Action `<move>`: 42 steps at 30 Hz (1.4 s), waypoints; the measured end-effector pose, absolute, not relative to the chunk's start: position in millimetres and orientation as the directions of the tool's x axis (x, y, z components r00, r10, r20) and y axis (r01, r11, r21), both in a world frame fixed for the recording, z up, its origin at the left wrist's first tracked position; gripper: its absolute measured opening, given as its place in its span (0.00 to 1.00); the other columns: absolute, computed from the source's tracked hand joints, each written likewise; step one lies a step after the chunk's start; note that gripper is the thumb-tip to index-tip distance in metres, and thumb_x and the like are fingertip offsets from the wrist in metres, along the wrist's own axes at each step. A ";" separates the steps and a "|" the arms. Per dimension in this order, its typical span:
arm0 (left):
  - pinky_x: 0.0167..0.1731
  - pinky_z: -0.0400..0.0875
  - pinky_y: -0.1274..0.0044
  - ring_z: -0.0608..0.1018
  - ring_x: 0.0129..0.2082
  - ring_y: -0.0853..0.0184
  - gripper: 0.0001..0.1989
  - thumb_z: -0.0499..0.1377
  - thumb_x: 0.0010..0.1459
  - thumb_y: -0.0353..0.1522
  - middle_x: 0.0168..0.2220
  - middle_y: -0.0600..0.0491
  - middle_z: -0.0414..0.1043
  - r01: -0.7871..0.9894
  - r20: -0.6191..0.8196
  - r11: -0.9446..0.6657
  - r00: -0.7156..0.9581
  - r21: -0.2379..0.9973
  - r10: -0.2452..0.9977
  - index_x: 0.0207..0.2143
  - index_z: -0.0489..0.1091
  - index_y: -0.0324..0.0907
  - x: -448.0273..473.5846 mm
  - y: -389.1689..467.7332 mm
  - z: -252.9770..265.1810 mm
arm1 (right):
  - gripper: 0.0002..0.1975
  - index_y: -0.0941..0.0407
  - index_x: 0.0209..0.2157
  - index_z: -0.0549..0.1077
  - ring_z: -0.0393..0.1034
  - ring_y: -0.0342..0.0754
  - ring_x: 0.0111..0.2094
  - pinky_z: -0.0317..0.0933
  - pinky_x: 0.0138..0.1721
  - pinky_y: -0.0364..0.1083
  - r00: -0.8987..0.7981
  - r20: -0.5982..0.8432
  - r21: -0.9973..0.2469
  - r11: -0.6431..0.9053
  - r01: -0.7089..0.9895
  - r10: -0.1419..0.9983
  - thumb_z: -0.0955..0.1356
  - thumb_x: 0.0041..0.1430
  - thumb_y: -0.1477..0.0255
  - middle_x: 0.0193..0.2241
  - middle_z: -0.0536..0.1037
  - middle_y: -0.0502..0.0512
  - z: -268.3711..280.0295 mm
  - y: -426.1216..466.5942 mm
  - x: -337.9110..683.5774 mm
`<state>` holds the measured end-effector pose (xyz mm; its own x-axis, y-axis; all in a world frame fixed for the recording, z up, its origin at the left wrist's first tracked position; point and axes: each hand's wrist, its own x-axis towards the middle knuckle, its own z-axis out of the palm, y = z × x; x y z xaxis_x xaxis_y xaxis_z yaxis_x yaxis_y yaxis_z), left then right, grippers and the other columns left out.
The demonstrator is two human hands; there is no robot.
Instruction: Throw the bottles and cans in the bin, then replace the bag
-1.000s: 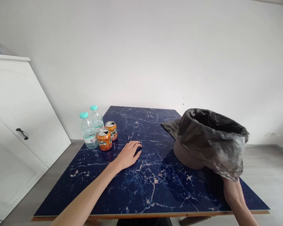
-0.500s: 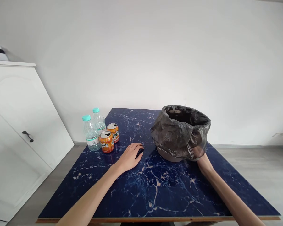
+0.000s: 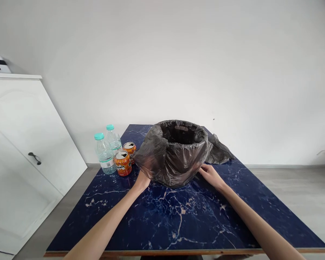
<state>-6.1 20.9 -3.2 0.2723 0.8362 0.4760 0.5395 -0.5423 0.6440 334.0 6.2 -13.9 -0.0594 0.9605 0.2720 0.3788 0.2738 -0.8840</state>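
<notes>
A bin (image 3: pixel 188 159) wearing a thin black bag (image 3: pixel 162 162) is over the middle of the blue worktop (image 3: pixel 176 225), with its round open top facing up. The bag hides the bottom of the bin, so I cannot tell if it touches the worktop. The left hand (image 3: pixel 143 180) is at the near left side of the bin, and the bag hangs over its fingers. The bag gets in the way there, so I cannot tell how far open its grip is or if it holds anything. The right hand (image 3: pixel 210 175) is low by the right side, with its fingers bent in a loose curl. Its fingertips go in at the bag, so I cannot tell if that grip has hold of the bin. A floppy bit of the bag spreads to the right over the worktop. On the left, the bag sticks out close to two orange cans and hides a bit of the back can (image 3: pixel 129 146). The front can (image 3: pixel 122 166) stands just beside it. Left of the cans are two clear bottles with blue-green caps, a front bottle (image 3: pixel 105 155) and a back bottle (image 3: pixel 113 140). A white cupboard (image 3: pixel 13 144) stands farther left, near the pale wall (image 3: pixel 162 61).
</notes>
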 end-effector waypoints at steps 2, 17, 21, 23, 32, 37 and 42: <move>0.72 0.63 0.55 0.68 0.72 0.53 0.27 0.45 0.77 0.44 0.69 0.46 0.70 0.508 0.467 -0.537 0.271 0.673 0.842 0.71 0.65 0.46 -5.4 19.2 -1.4 | 0.27 0.58 0.33 0.84 0.79 0.58 0.34 0.75 0.43 0.55 -0.032 0.284 -0.894 0.277 0.353 0.958 0.72 0.55 0.47 0.30 0.85 0.58 0.3 15.7 335.6; 0.75 0.56 0.56 0.66 0.73 0.49 0.32 0.48 0.72 0.53 0.73 0.48 0.64 0.437 0.406 -0.497 0.288 0.750 0.867 0.67 0.71 0.46 -2.1 9.4 1.8 | 0.16 0.54 0.51 0.79 0.75 0.59 0.60 0.65 0.64 0.64 0.060 0.584 -0.768 0.528 0.362 0.809 0.70 0.69 0.60 0.55 0.83 0.60 197.8 22.9 315.4; 0.76 0.54 0.58 0.66 0.73 0.49 0.31 0.49 0.72 0.54 0.71 0.48 0.67 0.453 0.388 -0.475 0.275 0.755 0.880 0.65 0.74 0.48 -3.7 2.2 1.7 | 0.24 0.48 0.61 0.76 0.74 0.64 0.61 0.70 0.60 0.65 -0.208 0.596 -0.484 0.554 0.678 0.776 0.67 0.71 0.52 0.62 0.78 0.59 218.1 -19.1 296.8; 0.76 0.53 0.58 0.66 0.73 0.49 0.30 0.48 0.72 0.54 0.71 0.48 0.67 0.462 0.379 -0.460 0.263 0.758 0.887 0.64 0.74 0.49 -3.2 0.7 1.0 | 0.23 0.47 0.62 0.75 0.76 0.62 0.59 0.72 0.59 0.62 -0.341 0.603 -0.366 0.630 0.685 0.721 0.65 0.73 0.52 0.61 0.79 0.56 223.0 -35.6 293.0; 0.65 0.69 0.55 0.78 0.61 0.48 0.28 0.46 0.75 0.50 0.56 0.44 0.81 0.506 0.318 -0.355 0.160 0.786 0.934 0.60 0.75 0.45 -3.3 -38.9 23.7 | 0.23 0.47 0.65 0.73 0.77 0.56 0.60 0.74 0.58 0.56 -0.682 0.446 -0.219 0.809 0.546 0.580 0.62 0.77 0.55 0.61 0.79 0.51 224.3 -71.1 302.6; 0.54 0.74 0.65 0.81 0.49 0.56 0.16 0.50 0.77 0.41 0.48 0.48 0.81 0.687 0.448 -0.391 0.107 0.613 0.888 0.51 0.75 0.46 -39.7 -98.2 55.3 | 0.27 0.48 0.68 0.70 0.76 0.61 0.60 0.75 0.58 0.61 -0.657 0.465 -0.188 0.791 0.582 0.594 0.61 0.76 0.52 0.63 0.78 0.55 218.1 -70.8 305.3; 0.56 0.72 0.63 0.77 0.52 0.56 0.09 0.53 0.75 0.37 0.48 0.46 0.74 0.866 0.829 -0.367 -0.091 0.339 0.552 0.50 0.71 0.46 -81.7 -93.0 100.1 | 0.31 0.45 0.74 0.61 0.76 0.63 0.60 0.76 0.56 0.64 -0.650 0.449 -0.199 0.777 0.597 0.614 0.60 0.76 0.51 0.66 0.75 0.55 211.3 -66.5 295.6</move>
